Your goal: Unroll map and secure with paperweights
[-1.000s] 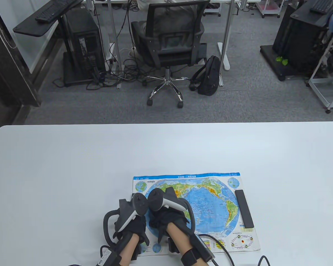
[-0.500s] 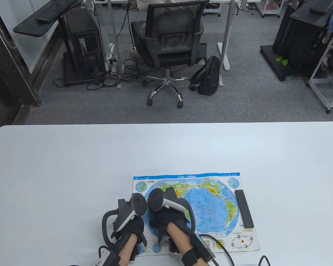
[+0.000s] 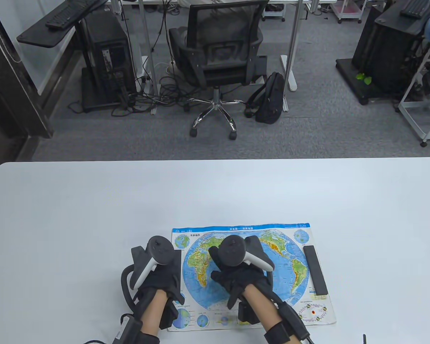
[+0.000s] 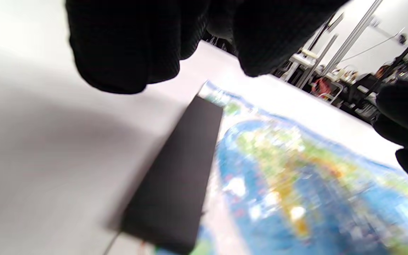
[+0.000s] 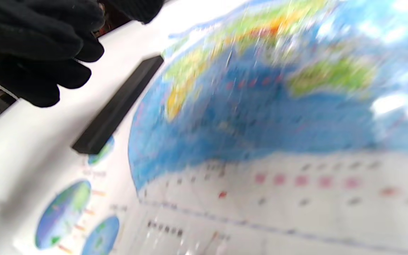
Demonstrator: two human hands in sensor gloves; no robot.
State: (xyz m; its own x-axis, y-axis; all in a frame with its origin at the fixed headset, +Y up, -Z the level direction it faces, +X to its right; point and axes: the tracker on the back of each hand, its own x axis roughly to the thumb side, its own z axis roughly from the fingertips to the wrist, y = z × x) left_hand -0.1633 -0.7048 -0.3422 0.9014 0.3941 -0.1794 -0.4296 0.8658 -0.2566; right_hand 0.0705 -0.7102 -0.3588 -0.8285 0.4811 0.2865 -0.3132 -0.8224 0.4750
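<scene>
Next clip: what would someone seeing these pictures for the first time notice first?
The bright world map lying flat near the front edge of the white table. Next, the two black-gloved hands over it: the left hand at its left border, above a black bar paperweight, the right hand over its middle. A second black bar lies along its right border.

Table view: high at the near edge, facing far across the table [image 3: 93, 200]. Wrist views: low, close, tilted. Shared by all: map [image 3: 283, 258] [image 4: 296, 184] [image 5: 260, 117].
</scene>
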